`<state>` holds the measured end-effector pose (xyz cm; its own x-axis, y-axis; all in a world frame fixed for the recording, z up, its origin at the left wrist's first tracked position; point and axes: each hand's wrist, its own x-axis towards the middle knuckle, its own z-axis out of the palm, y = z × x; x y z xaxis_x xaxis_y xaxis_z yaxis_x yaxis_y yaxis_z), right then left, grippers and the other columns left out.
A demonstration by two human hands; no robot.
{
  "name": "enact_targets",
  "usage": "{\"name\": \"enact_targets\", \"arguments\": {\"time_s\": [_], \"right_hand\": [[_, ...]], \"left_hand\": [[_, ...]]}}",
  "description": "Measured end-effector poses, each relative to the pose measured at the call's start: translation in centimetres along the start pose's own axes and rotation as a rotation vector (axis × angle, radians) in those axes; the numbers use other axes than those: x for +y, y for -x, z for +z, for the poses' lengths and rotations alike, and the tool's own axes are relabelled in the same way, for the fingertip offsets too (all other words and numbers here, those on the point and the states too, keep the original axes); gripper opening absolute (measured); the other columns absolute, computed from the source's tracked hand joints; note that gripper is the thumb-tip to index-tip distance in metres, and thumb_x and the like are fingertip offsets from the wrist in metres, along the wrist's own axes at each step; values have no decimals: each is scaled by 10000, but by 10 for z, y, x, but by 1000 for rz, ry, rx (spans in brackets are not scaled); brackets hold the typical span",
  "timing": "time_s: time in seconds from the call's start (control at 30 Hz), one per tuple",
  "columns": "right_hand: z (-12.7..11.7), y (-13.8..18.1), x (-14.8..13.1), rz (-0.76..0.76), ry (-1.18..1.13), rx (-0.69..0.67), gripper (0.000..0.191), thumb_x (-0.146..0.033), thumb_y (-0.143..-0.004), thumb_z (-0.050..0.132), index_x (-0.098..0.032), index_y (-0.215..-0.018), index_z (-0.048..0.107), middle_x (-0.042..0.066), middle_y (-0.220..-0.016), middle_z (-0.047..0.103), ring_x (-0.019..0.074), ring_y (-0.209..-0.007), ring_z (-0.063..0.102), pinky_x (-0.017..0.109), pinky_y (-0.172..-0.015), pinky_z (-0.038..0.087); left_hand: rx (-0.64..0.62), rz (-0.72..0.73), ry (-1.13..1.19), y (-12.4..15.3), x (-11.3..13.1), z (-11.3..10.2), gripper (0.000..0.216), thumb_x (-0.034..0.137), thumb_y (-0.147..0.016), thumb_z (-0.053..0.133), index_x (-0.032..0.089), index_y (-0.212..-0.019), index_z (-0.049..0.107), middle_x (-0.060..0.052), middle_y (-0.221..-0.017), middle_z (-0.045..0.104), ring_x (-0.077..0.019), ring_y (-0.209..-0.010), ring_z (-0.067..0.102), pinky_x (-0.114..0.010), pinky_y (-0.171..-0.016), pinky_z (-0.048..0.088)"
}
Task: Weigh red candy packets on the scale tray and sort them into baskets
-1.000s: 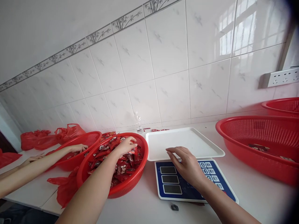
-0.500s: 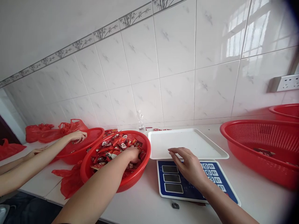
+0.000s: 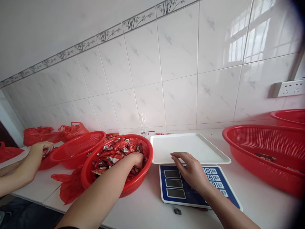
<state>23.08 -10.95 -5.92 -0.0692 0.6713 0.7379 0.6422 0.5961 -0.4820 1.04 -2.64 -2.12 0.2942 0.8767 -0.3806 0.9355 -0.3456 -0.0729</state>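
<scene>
My left hand [image 3: 137, 159] reaches into a red plastic basket [image 3: 149, 152] heaped with small red-wrapped snack packets [image 3: 111, 155]. It sits at the right side of the heap, knuckles up; its fingertips are hidden among the packets. Hovering over a blue and white digital scale [image 3: 193, 194], my right hand [image 3: 192, 168] has its fingers loosely stretched forward, with nothing visible in them. Its fingertips are at the near edge of the scale's white tray [image 3: 188, 147], which holds nothing.
At left, another person's hands [image 3: 45, 147] work at a red plastic bag [image 3: 49, 160] beside a second red basket [image 3: 82, 144]. A large red basket [image 3: 262, 171] with a few packets stands at right. A clear bottle [image 3: 143, 125] is by the wall; a small dark object [image 3: 177, 211] lies before the scale.
The other person's hand has left the second basket and moved left to the red bag. My left hand has curled slightly among the packets; my right hand has barely moved.
</scene>
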Motion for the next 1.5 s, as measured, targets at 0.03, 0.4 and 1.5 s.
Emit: {"name": "enact_targets", "arguments": {"time_s": [0.03,0.4,1.5], "right_hand": [[0,0,0,-1,2,3,235,-341,-898,417,-249,-904,632,51,-840,699,213,-770,659,333,-605,533],[-2,-1,2,-24,-11,25,220,-301,-900,415,-243,-912,628,50,-830,700,214,-778,652,326,-592,523],[-5,-8,20,24,140,119,229,-304,-894,424,-218,-906,636,52,-892,707,216,-831,634,372,-745,465]], "left_hand": [[9,-3,3,2,0,-1,436,156,-559,666,194,-994,665,-128,-996,685,-306,-859,639,-338,-685,494],[85,23,35,13,-21,-33,269,239,-554,683,208,-820,708,-22,-777,694,-217,-723,634,-239,-590,459],[438,271,534,-22,58,-55,529,291,-733,658,192,-1233,516,-94,-1221,555,-204,-958,604,-292,-828,468]]}}
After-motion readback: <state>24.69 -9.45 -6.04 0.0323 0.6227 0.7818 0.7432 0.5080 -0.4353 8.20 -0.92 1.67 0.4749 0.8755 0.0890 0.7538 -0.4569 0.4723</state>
